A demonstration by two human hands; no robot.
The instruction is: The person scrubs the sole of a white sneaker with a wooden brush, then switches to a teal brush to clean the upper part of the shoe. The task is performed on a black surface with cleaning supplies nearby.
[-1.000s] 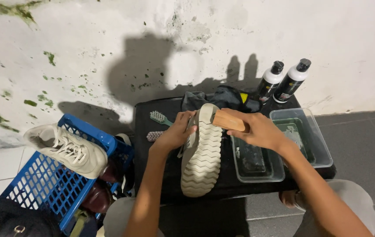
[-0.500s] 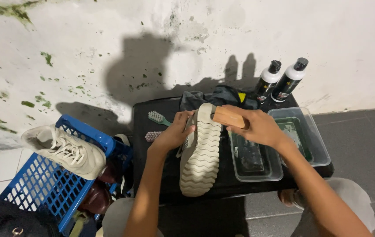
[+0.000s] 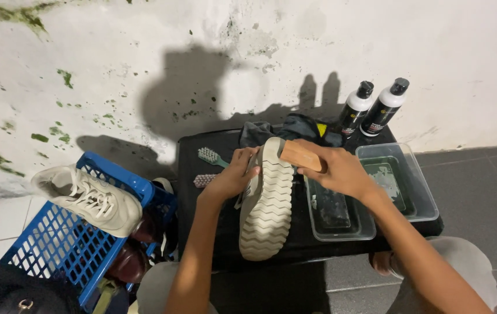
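Observation:
A pale sneaker lies sole-up on a low black table. My left hand grips its left side near the toe end. My right hand holds a wooden-backed brush pressed against the sneaker's upper right edge. The brush's bristles are hidden behind the shoe.
Two clear plastic tubs sit on the table's right. Two black-and-white bottles stand by the wall, with dark cloths and two small brushes nearby. A blue basket at left carries another pale sneaker.
The view has shifted very slightly. Both hands stay on the sneaker and the brush has barely moved along its edge.

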